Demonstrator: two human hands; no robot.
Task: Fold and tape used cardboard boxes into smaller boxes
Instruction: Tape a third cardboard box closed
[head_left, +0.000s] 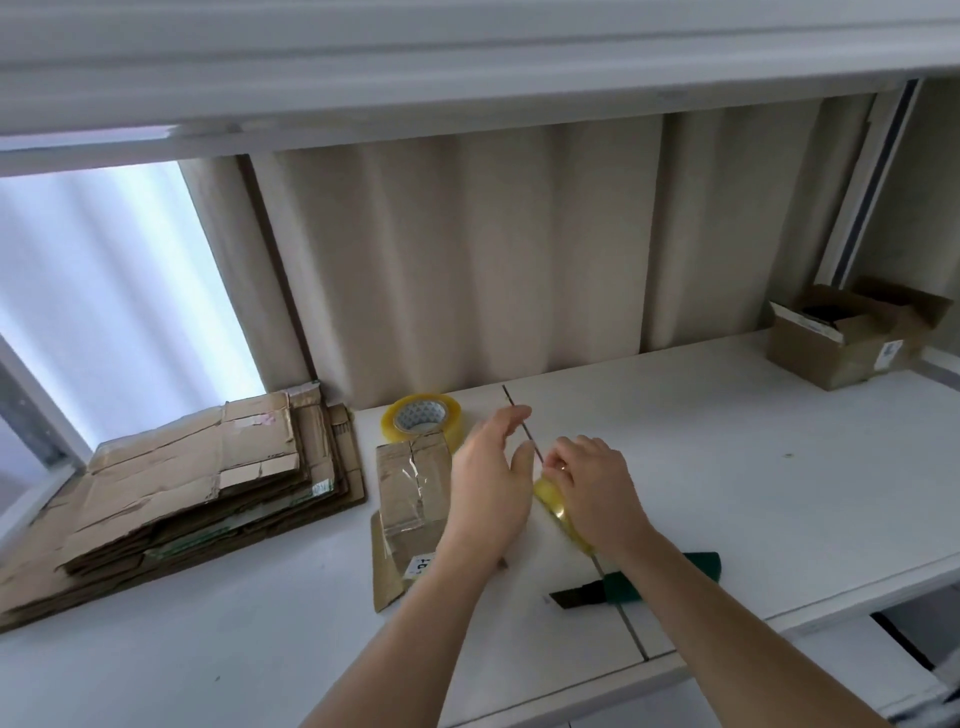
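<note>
A small brown cardboard box (410, 499), sealed along its top with clear tape, lies on the white table (727, 467). My left hand (488, 488) hovers just right of the box with fingers spread and nothing in it. My right hand (592, 488) grips a yellowish roll of clear tape (558, 512) that rests on the table. A second, larger tape roll (423, 418) stands behind the box. A stack of flattened used cardboard boxes (197, 483) lies at the left.
A green-handled box cutter (618, 590) lies near the table's front edge under my right forearm. An open cardboard box (852, 332) stands at the far right back. Beige curtains (467, 249) hang behind the table. A seam (631, 629) splits the tabletop.
</note>
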